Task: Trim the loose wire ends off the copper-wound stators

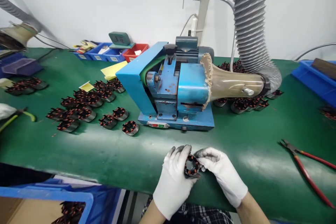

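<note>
A round stator with copper windings is held over the front edge of the green bench. My left hand, in a white glove with dark-stained fingertips, wraps round its left side and underside. From the right, my right hand, gloved the same way, has its fingers pinched together at the stator's right rim. Whether those fingers grip the rim or a small wire cannot be made out. Behind both hands stands a blue belt machine. Three loose stators, one of them nearest the machine, lie to its left.
Red-handled cutters lie at the right. More stators cluster on the left, with others behind the machine's duct. A blue crate sits below the bench at lower left. At the left edge, another person's gloved hand is near green-handled pliers.
</note>
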A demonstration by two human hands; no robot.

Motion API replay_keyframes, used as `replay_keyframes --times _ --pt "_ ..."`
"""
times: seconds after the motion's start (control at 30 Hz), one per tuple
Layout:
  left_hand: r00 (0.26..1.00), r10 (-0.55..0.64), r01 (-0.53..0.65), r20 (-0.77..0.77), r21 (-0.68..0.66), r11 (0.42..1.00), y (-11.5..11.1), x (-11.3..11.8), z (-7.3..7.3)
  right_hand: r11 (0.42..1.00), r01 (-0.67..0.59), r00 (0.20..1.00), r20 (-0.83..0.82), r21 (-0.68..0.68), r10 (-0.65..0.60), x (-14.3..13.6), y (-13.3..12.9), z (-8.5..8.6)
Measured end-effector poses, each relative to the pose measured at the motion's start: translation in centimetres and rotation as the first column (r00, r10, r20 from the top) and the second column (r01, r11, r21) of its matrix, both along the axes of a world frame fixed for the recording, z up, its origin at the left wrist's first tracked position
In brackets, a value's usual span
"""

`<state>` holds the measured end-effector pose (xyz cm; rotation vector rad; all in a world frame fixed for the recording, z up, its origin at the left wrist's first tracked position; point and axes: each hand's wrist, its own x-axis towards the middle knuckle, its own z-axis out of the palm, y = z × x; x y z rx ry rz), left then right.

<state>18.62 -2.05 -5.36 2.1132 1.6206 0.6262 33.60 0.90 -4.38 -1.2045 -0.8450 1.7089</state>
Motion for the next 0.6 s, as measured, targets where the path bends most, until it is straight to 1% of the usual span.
replay_keyframes --times 0.07,0.13,0.17,0.2,0.23,0.27,0.3,0.33,0.37,0.4,0.43,0.47,0.5,0.53,0.57,0.6 --pt "1.000 -0.012 0.012 0.015 0.013 1.000 0.1 0.3 0.3 0.990 0.138 0.990 -0.032 -0.017 -0.138 -0.2 -0.2 0.0" --pt "0.999 -0.028 0.028 0.032 0.009 1.000 0.2 0.5 0.6 0.969 0.243 0.961 -0.123 -0.053 -0.247 0.2 0.1 0.4" --pt "0.999 -0.029 0.029 0.037 0.000 1.000 0.2 0.5 0.8 0.951 0.301 0.932 -0.187 -0.071 -0.309 0.7 0.3 0.8" --pt "0.999 -0.025 0.025 0.036 -0.014 1.000 0.3 0.5 0.9 0.920 0.383 0.887 -0.247 -0.076 -0.390 1.4 0.5 1.2" --pt "0.999 -0.021 0.021 0.028 -0.028 0.999 0.4 0.4 0.9 0.881 0.469 0.840 -0.281 -0.053 -0.464 2.2 0.6 1.7" --pt "1.000 -0.016 0.016 0.012 -0.037 0.999 0.4 0.2 0.9 0.848 0.531 0.817 -0.272 0.012 -0.508 2.9 0.7 2.2" --pt "1.000 -0.006 0.006 -0.014 -0.043 0.999 0.5 0.0 0.9 0.840 0.529 0.842 -0.200 0.119 -0.502 3.5 0.5 2.8" --pt "0.999 0.003 -0.005 -0.043 -0.046 0.999 0.5 -0.3 0.9 0.863 0.441 0.896 -0.063 0.247 -0.440 3.9 0.3 3.3" --pt "0.998 0.002 -0.006 -0.068 -0.053 0.999 0.5 -0.7 0.9 0.900 0.254 0.938 0.136 0.353 -0.318 4.0 -0.2 3.8" --pt "0.997 -0.015 0.010 -0.082 -0.066 0.998 0.5 -1.2 1.0 0.917 -0.007 0.916 0.369 0.398 -0.153 3.9 -0.7 4.2" --pt "0.996 -0.047 0.040 -0.078 -0.087 0.995 0.4 -1.7 1.1 0.885 -0.281 0.805 0.593 0.370 0.007 3.6 -1.3 4.4" --pt "0.994 -0.089 0.082 -0.056 -0.121 0.989 0.4 -2.3 1.3 0.809 -0.511 0.627 0.770 0.291 0.119 3.0 -1.8 4.5" --pt "0.991 -0.134 0.130 -0.015 -0.160 0.978 0.4 -2.7 1.6 0.714 -0.674 0.427 0.888 0.187 0.170 2.4 -2.2 4.5" --pt "0.985 -0.167 0.171 0.034 -0.199 0.965 0.4 -3.1 2.1 0.627 -0.774 0.244 0.954 0.085 0.172 1.8 -2.5 4.4" --pt "0.979 -0.185 0.199 0.081 -0.232 0.952 0.5 -3.2 2.6 0.564 -0.826 0.095 0.984 -0.005 0.148 1.2 -2.6 4.2" --pt "0.974 -0.193 0.218 0.121 -0.254 0.942 0.6 -3.2 3.1 0.525 -0.848 -0.019 0.993 -0.079 0.119 0.7 -2.5 4.0"
